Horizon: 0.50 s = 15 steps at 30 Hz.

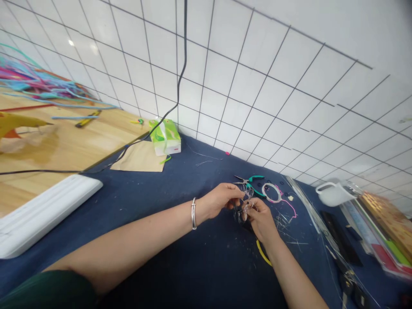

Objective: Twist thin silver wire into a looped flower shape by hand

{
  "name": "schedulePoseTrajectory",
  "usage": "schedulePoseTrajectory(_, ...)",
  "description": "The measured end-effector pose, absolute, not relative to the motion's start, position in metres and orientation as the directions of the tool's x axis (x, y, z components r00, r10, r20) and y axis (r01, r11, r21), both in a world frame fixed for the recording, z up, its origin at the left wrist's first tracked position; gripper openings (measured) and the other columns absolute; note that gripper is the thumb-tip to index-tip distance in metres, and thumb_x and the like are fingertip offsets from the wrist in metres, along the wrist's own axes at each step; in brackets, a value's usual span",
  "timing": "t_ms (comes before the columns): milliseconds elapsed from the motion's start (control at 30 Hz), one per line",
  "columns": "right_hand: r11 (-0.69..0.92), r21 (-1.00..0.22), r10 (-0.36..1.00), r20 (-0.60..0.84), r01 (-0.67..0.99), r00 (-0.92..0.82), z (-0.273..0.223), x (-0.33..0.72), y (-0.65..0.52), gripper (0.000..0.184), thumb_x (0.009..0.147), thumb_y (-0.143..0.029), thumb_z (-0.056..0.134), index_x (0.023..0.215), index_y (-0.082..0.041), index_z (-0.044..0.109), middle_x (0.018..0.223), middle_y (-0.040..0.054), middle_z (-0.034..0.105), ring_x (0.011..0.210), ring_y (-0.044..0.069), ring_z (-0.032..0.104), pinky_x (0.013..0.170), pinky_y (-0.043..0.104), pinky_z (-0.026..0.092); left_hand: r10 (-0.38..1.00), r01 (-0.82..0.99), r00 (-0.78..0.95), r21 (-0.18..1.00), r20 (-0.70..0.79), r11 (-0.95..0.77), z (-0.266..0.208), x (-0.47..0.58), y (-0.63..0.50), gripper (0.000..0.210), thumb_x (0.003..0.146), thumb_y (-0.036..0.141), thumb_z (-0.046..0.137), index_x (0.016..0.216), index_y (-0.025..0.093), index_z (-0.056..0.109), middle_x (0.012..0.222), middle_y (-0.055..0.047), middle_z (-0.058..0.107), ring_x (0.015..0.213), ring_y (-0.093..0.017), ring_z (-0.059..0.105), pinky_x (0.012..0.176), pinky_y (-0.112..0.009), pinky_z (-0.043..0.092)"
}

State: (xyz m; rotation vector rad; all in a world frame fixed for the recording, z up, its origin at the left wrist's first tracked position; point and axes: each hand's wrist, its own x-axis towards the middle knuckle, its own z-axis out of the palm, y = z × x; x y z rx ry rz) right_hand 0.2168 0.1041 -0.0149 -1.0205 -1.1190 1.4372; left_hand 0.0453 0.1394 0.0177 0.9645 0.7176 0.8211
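Close together over the dark blue cloth (193,257), my two hands meet at a tangle of thin silvery wire bent into loops (247,189). My left hand (222,200), with a silver bangle at the wrist, pinches the wire from the left. The fingers of my right hand (262,219) are closed on the same wire from the right. Partly hidden beneath the hands is something dark, and a curved yellow handle (264,254) shows below my right wrist. Just beyond the hands lie pliers with teal handles (256,177), their jaws apart.
A white ring-shaped coil (272,193), pink cord (295,212) and loose wire pieces (283,223) lie rightward. Farther right are a white cup (334,195) and stacked books (386,231). Leftward are a tissue pack (165,139), a white power strip (48,212) and a black cable (178,86).
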Motion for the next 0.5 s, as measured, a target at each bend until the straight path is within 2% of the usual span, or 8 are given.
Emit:
schedulePoseTrajectory(233,0.09,-0.995,0.993,0.094,-0.047,-0.073,-0.011,0.216,0.1,0.01,0.073,-0.021,0.065,0.076,-0.019,0.056,0.071,-0.0023,0.056,0.054,0.009,0.049,0.053,0.023,0.041,0.83,-0.262,0.509,0.878,-0.228,0.401,0.016,0.041,0.147,0.008,0.067,0.021,0.058,0.066,0.013,0.055,0.059,-0.002,0.057,0.053,-0.009,0.051,0.049,-0.021,0.038)
schedulePoseTrajectory(500,0.148,-0.982,0.985,0.136,0.116,-0.104,-0.007,0.22,0.099,0.01,0.076,-0.026,0.064,0.077,-0.02,0.055,0.072,-0.0019,0.057,0.055,0.01,0.051,0.053,0.024,0.043,0.821,-0.22,0.512,0.885,-0.253,0.41,0.014,0.038,0.153,0.005,0.063,0.016,0.059,0.063,0.013,0.056,0.058,-0.002,0.058,0.055,-0.011,0.055,0.049,-0.021,0.039)
